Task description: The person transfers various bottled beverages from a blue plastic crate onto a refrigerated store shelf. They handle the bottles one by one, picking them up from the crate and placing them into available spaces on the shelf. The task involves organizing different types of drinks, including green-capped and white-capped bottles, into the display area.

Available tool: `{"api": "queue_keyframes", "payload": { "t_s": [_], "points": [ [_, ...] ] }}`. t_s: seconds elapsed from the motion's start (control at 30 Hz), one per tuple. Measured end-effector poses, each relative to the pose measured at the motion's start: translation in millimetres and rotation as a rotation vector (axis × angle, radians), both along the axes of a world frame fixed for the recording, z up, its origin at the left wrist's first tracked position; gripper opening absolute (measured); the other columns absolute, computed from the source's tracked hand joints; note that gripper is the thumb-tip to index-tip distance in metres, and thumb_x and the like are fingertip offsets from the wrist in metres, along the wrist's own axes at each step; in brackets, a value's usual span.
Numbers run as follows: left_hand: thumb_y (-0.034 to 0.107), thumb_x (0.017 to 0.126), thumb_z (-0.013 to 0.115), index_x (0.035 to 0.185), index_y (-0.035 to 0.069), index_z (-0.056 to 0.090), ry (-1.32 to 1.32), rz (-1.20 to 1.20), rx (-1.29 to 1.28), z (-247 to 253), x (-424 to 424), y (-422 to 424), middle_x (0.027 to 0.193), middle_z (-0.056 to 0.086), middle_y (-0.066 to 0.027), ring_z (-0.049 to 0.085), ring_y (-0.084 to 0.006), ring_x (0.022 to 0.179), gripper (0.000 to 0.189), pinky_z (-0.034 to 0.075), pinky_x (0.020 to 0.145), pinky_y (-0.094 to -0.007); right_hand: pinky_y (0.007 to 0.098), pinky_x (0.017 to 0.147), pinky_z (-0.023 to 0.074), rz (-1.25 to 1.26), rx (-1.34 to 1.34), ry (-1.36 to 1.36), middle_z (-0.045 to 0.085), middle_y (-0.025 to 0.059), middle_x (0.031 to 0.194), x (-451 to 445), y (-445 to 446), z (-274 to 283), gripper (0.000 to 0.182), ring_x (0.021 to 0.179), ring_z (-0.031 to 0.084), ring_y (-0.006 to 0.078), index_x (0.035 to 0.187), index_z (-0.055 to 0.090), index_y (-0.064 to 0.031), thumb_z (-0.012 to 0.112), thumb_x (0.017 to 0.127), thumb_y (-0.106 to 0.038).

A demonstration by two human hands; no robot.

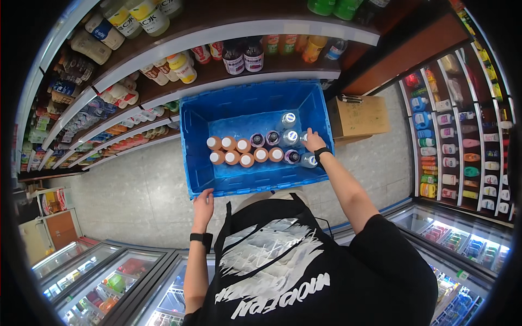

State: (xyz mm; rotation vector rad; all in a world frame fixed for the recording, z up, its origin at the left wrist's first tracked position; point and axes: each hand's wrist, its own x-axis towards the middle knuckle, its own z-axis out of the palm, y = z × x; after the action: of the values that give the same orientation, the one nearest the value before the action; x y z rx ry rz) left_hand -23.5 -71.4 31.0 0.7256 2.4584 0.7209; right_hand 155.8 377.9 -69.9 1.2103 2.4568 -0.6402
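Observation:
A blue plastic crate (253,188) stands before me on the floor, against the drink shelves. Upright in it are several orange-brown bottles with white caps (246,159), three dark purple bottles (292,156) with dark caps, and several clear bottles (288,119) with blue-and-white caps. Inside the crate's right part, my right hand (315,140) has its fingers around the top of a clear bottle (304,137). My left hand (203,200) rests its fingertips on the crate's near left corner; whether it grips the rim cannot be told.
Shelves of bottled drinks (195,87) rise beyond the crate. At its right stands a cardboard box (361,118) with a dark object on top. Farther right are shelves of bottles (448,148); glass-topped freezers (118,277) line the side nearest my body.

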Motion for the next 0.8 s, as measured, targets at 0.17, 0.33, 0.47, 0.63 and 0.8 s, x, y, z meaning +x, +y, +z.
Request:
{"api": "queue_keyframes", "payload": {
  "t_s": [0.17,0.33,0.47,0.63,0.8],
  "points": [
    [0.015,0.094,0.051,0.106,0.006,0.065,-0.045,0.161,0.085,26.6,11.6,-12.6,0.103,0.068,-0.0154,0.064,-0.0330,0.098,0.021,0.049,0.085,-0.0396,0.0461,0.078,0.0533,0.003,0.067,-0.040,0.061,0.0258,0.100,-4.2,-15.7,0.0,0.058,0.092,0.064,0.0405,0.120,0.038,-0.0004,0.069,0.081,-0.030],
    [0.018,0.095,0.052,0.109,0.005,0.064,-0.135,0.119,0.112,35.2,9.2,17.5,0.102,0.068,-0.0162,0.066,-0.0303,0.096,0.023,0.050,0.082,-0.0363,0.0477,0.075,0.0524,0.153,0.132,0.095,0.065,0.0205,0.095,5.0,-0.3,42.5,0.044,0.088,0.064,0.0390,0.112,0.052,-0.0062,0.067,0.079,-0.033],
    [0.018,0.094,0.053,0.111,0.005,0.063,-0.258,0.024,0.124,40.0,-6.3,67.6,0.099,0.069,-0.0151,0.066,-0.0275,0.096,0.024,0.050,0.083,-0.0335,0.0477,0.071,0.0527,0.180,0.205,0.286,0.066,0.0226,0.079,8.4,17.7,124.5,0.033,0.080,0.065,0.0397,0.086,0.064,-0.0015,0.063,0.077,-0.034],
    [0.020,0.093,0.055,0.119,0.004,0.059,-0.335,-0.186,0.350,49.0,1.3,156.5,0.112,0.065,-0.0162,0.062,-0.0285,0.105,0.031,0.047,0.090,-0.0354,0.0465,0.072,0.0524,0.038,0.154,0.368,0.065,0.0262,0.075,-7.6,26.9,235.4,0.038,0.076,0.064,0.0422,0.078,0.068,0.0013,0.065,0.070,-0.036],
    [0.024,0.081,0.071,0.137,-0.001,0.037,-0.128,-0.471,0.488,137.4,41.2,250.8,0.127,0.053,-0.0243,0.051,-0.0387,0.118,0.070,0.041,0.099,-0.0420,0.0426,0.067,0.0525,0.081,0.092,0.492,0.065,0.0232,0.071,-22.6,-4.3,320.4,0.036,0.071,0.065,0.0392,0.081,0.069,0.0004,0.064,0.070,-0.034]
  ]
}}
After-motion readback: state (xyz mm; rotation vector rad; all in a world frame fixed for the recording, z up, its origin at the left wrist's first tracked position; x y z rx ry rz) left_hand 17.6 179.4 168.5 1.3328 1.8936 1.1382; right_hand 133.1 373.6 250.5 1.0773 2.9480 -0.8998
